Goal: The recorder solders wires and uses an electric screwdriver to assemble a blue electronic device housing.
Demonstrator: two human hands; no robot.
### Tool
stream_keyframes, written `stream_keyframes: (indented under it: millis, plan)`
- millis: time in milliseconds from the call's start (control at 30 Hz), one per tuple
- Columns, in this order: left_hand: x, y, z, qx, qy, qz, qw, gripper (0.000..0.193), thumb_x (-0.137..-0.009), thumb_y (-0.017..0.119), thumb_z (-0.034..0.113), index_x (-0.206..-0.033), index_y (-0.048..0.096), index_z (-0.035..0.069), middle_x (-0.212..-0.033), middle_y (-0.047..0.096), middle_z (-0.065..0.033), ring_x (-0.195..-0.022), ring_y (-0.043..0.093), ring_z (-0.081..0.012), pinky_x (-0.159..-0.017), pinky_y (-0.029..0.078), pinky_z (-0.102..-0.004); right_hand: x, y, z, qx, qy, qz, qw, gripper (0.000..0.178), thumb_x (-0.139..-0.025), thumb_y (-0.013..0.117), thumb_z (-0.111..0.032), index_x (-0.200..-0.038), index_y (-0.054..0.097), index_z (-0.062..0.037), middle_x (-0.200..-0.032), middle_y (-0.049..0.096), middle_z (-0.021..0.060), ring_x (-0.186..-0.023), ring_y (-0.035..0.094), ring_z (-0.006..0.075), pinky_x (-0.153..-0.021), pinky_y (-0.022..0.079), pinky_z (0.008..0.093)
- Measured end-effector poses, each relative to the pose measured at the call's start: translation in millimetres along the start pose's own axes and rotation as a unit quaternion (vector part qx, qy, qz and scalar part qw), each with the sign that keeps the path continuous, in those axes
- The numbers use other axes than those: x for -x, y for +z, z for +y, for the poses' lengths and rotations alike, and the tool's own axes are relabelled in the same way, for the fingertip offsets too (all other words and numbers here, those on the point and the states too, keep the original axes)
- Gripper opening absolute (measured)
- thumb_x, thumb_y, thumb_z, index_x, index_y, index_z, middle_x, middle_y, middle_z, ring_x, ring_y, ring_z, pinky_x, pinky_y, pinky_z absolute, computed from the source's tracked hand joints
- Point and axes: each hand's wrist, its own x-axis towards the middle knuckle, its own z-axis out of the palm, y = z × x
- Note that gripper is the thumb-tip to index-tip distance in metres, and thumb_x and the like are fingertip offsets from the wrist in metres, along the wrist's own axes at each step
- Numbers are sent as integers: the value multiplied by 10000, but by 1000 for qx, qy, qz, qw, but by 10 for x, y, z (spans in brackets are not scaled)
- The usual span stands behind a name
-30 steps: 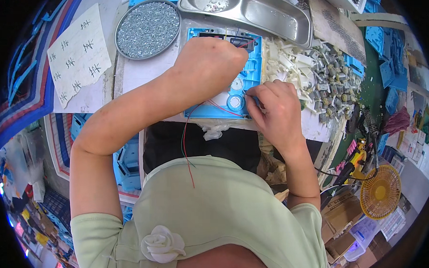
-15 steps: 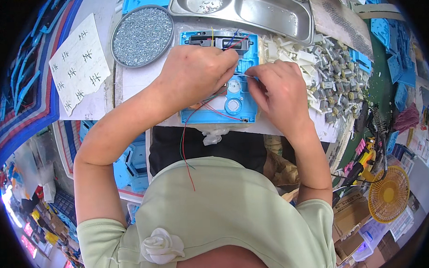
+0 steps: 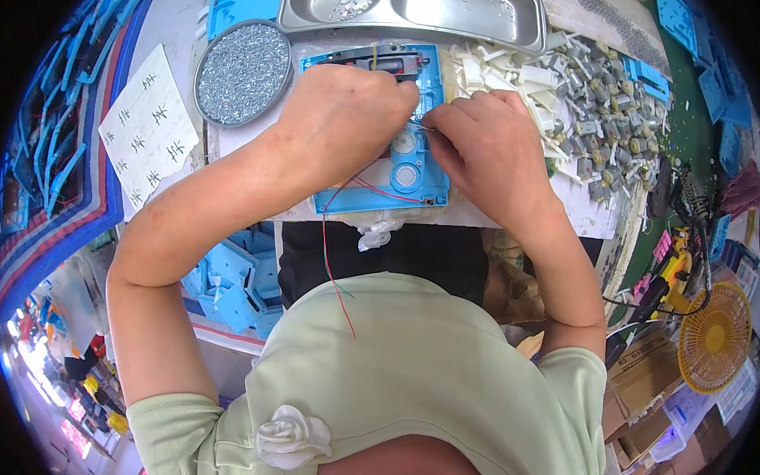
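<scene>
A blue plastic housing (image 3: 432, 169) lies on the table in front of me. It has two round white parts in its lower half and a dark block (image 3: 395, 63) along its far side. My left hand (image 3: 346, 113) is closed over the housing's left part, its fingertips tucked down and hiding what they hold. My right hand (image 3: 487, 146) pinches a thin, light-coloured wire end (image 3: 425, 127) at the housing's right edge. Red wires (image 3: 387, 192) run to the housing's near right corner. A loose red wire (image 3: 325, 239) and a green one hang over the table edge against my shirt.
A round dish of small metal screws (image 3: 243, 73) stands at the far left, beside a marked paper sheet (image 3: 152, 128). Behind the housing sits a steel tray (image 3: 473, 35) with compartments. Piled at right are white plastic parts (image 3: 538, 79) and small grey motors (image 3: 598, 133).
The whole view has shifted slightly. My two hands stay closed over the housing, the fingertips still close together. The blue and red wires near my left fingertips no longer show.
</scene>
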Motion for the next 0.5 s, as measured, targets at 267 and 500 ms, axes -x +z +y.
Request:
stream_keyframes:
  millis: [267, 500]
  plan:
    - [-88, -171, 83, -26, -6, -80, 996, 115, -713, 719, 117, -796, 666, 59, -699, 685, -109, -713, 724, -298, -597, 576, -406, -4, 16, 42, -1, -1, 3, 1000, 31, -781, 668, -102, -793, 640, -104, -733, 644, 47, -771, 643, 263, -738, 442, 403]
    - [-182, -102, 83, -25, 85, -91, 992, 33, -683, 700, 108, -698, 695, 80, -687, 676, -105, -684, 710, -289, -594, 574, -390, -8, -80, 36, 12, -11, 12, 1000, 32, -776, 667, -111, -796, 643, -103, -742, 657, 37, -763, 648, 265, -739, 442, 406]
